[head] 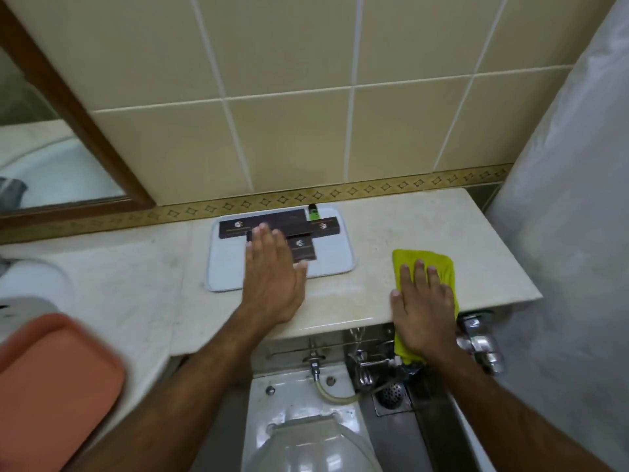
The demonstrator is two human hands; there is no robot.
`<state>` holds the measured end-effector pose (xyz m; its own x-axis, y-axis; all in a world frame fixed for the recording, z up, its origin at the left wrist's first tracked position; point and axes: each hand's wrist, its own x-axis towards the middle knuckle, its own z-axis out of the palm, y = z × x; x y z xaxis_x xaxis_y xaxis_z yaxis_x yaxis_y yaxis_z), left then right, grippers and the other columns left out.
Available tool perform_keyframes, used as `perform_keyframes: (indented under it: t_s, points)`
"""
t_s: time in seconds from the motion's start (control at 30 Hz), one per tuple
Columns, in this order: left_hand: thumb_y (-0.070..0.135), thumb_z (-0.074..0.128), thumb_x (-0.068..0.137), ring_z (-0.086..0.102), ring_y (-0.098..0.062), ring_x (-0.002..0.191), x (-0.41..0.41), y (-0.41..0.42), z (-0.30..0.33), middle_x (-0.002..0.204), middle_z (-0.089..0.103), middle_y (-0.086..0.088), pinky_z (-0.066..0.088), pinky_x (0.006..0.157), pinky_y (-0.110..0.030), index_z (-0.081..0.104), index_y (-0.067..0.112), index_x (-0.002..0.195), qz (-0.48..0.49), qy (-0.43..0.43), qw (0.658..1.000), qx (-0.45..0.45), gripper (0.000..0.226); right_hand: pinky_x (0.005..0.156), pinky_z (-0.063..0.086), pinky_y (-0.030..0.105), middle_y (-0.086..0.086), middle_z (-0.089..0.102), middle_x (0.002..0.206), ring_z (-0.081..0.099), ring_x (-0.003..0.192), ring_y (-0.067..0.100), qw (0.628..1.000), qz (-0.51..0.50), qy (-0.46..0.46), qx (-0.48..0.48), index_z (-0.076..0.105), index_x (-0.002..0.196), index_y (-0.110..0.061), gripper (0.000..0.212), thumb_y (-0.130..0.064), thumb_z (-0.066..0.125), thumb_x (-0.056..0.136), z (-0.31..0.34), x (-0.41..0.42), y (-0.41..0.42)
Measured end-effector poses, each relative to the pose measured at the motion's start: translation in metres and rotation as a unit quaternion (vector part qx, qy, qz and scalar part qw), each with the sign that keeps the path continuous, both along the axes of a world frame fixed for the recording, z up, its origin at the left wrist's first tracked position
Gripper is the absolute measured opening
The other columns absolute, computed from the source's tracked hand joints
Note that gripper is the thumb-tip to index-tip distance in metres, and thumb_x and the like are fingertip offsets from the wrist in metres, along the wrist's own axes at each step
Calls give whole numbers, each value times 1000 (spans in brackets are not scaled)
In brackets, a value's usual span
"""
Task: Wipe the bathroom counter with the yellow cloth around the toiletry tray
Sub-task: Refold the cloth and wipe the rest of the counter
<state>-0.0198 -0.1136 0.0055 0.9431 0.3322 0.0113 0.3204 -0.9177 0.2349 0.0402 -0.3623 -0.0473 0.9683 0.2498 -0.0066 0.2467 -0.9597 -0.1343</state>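
The pale toiletry tray [337,264] lies on the cream marble counter [425,226] against the tiled wall, holding dark brown boxes [238,226] and a small green item [313,212]. My left hand [272,277] hovers flat over the tray's front part, fingers together and stretched out, holding nothing. To the right of the tray, the yellow cloth [429,264] is spread at the counter's front edge. My right hand [422,308] presses flat on it, fingers spread. Part of the cloth hangs over the edge below my palm.
A wood-framed mirror [68,107] hangs at the left. An orange tray [51,386] sits at the lower left by a basin rim. Below the counter are chrome valves [480,342], a floor drain [391,393] and a toilet [306,434]. A grey curtain [578,199] borders the right.
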Motion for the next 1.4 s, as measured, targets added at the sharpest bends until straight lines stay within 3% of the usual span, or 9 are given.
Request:
perform_keyframes:
  t_s: [0.17, 0.27, 0.53, 0.73, 0.87, 1.07, 1.2, 1.3, 1.4]
  points:
    - [47, 33, 96, 15, -41, 146, -112, 102, 22, 157, 17, -29, 17, 120, -54, 20, -6, 145, 166, 28, 985, 27, 73, 114, 21, 53, 15, 22, 160, 19, 147, 34, 998, 63, 23, 5, 31, 149, -16, 61, -40, 29, 93, 2, -49, 46]
    - [50, 21, 97, 7, -41, 148, -177, 145, 19, 159, 8, -28, 11, 120, -54, 11, -4, 148, 220, 50, 974, 4, 75, 114, 22, 54, 15, 23, 159, 20, 147, 35, 995, 91, 31, 16, 33, 149, -14, 62, -41, 27, 93, 3, -73, 71]
    - [39, 18, 101, -2, -34, 150, -226, 163, -15, 162, 1, -23, 0, 122, -47, 5, -4, 151, 263, 108, 952, -111, 67, 118, 16, 53, 10, 14, 162, 10, 149, 31, 967, 246, 62, 22, 22, 152, -20, 59, -43, 21, 97, 3, -139, 169]
    - [35, 22, 102, 1, -36, 150, -223, 161, -16, 161, 6, -25, 4, 122, -47, 10, -6, 150, 256, 103, 958, -76, 64, 119, 7, 48, 5, 13, 163, 3, 150, 26, 915, 362, 156, 88, 25, 151, -23, 52, -40, 24, 102, 12, -159, 293]
    - [38, 18, 100, 2, -35, 150, -225, 163, -26, 161, 7, -25, 6, 121, -46, 11, -6, 149, 247, 105, 963, -21, 66, 120, -2, 45, 0, 8, 164, -3, 151, 20, 895, 369, 224, 115, 23, 152, -25, 51, -40, 16, 104, 16, -148, 356]
    - [42, 4, 91, 5, -38, 149, -227, 166, -36, 159, 10, -28, 3, 121, -47, 15, -8, 148, 244, 97, 965, -6, 77, 121, 1, 42, -4, 19, 162, 3, 151, 19, 894, 388, 167, 150, 32, 149, -24, 47, -33, 19, 105, 9, -139, 396]
    - [42, 18, 96, 4, -35, 150, -225, 168, -35, 160, 9, -26, 4, 121, -47, 12, -7, 149, 249, 105, 963, -19, 72, 121, 15, 39, 10, 34, 156, 21, 148, 24, 897, 300, 146, 292, 45, 142, -10, 44, -28, 38, 102, 16, -145, 389]
    - [43, 29, 93, 13, -35, 148, -223, 171, -23, 159, 16, -24, 13, 121, -47, 14, -4, 149, 257, 69, 963, -53, 75, 105, 37, 46, 17, 56, 135, 47, 127, 37, 944, 235, 10, 232, 60, 124, -8, 40, -32, 55, 92, 28, -154, 364]
    - [35, 36, 89, 26, -37, 143, -211, 186, -6, 154, 30, -22, 22, 117, -46, 23, -2, 147, 279, -26, 959, -45, 69, 78, 44, 44, 12, 66, 100, 56, 97, 37, 980, 168, -5, 106, 62, 98, -14, 46, -55, 60, 77, 35, -163, 327]
